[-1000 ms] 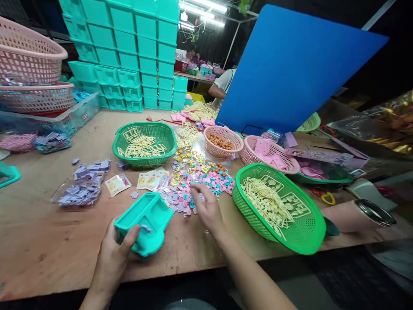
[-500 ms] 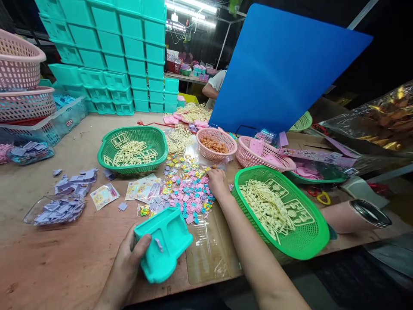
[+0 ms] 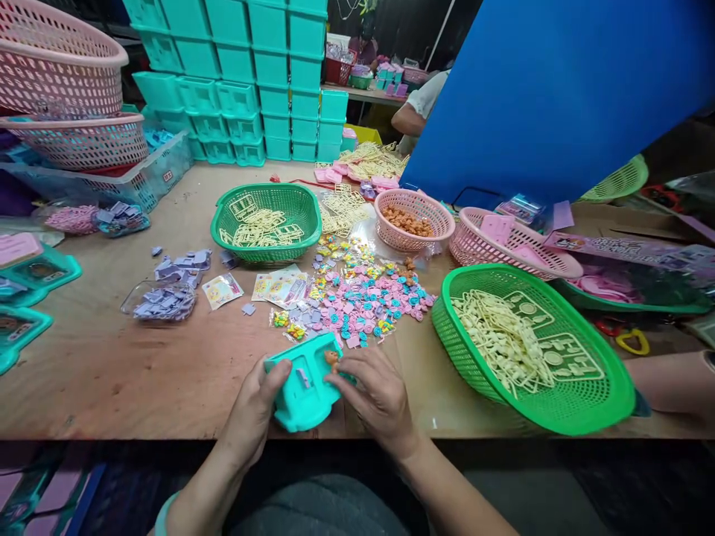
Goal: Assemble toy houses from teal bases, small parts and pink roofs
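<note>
The left hand (image 3: 254, 406) grips the teal tray (image 3: 304, 383) at the tabletop's (image 3: 112, 372) near edge, while the right hand (image 3: 380, 394) pinches a small orange piece (image 3: 333, 358) over the tray's far corner, fingers closed on it. Just beyond lies a heap of pink and blue bits (image 3: 363, 301), with a green basket (image 3: 530, 350) of cream sprues to the right. The piece looks tiny and barely held, so it could slip and vanish among the heap, and the tray, overhanging the edge, could tip off if the grip loosens.
</note>
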